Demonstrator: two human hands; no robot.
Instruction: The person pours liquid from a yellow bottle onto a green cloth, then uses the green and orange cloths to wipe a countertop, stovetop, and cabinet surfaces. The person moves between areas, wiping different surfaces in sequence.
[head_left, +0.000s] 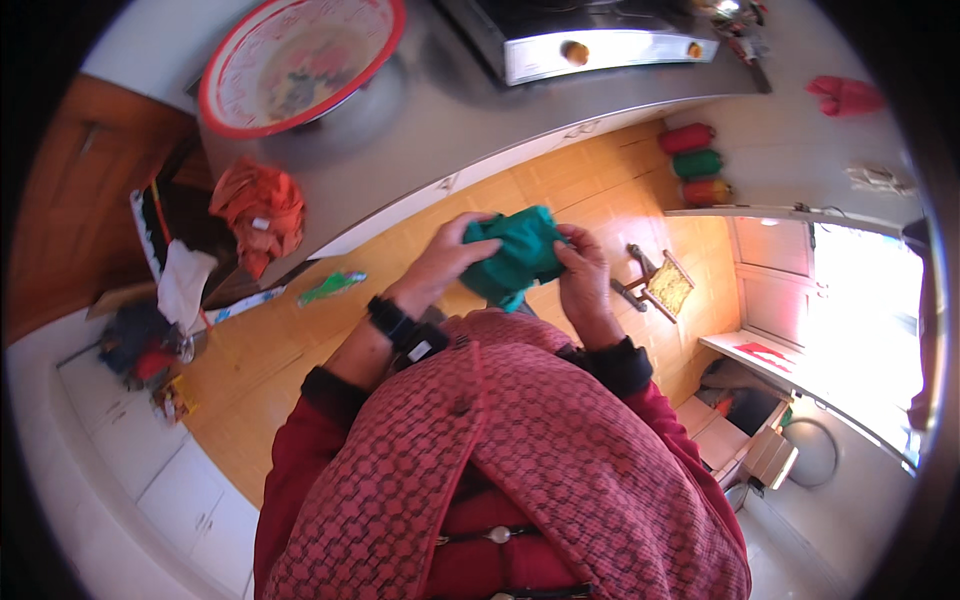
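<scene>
A folded or bunched green cloth (517, 251) is held between my two hands, in front of my chest and above the floor. My left hand (459, 251) grips its left side, with the thumb over the top. On the right side, my right hand (581, 262) pinches the cloth's edge between thumb and fingers. A crumpled orange-red cloth (259, 214) lies at the counter's near left corner. Behind it, a white enamel basin with a red rim (300, 71) stands on the grey countertop (450, 124).
A gas stove (607, 56) stands at the back of the counter. A small folding stool (660, 285) is on the wooden floor to the right. Bags and other items (142, 341) lie at the far left, and a green packet (330, 287) is on the floor.
</scene>
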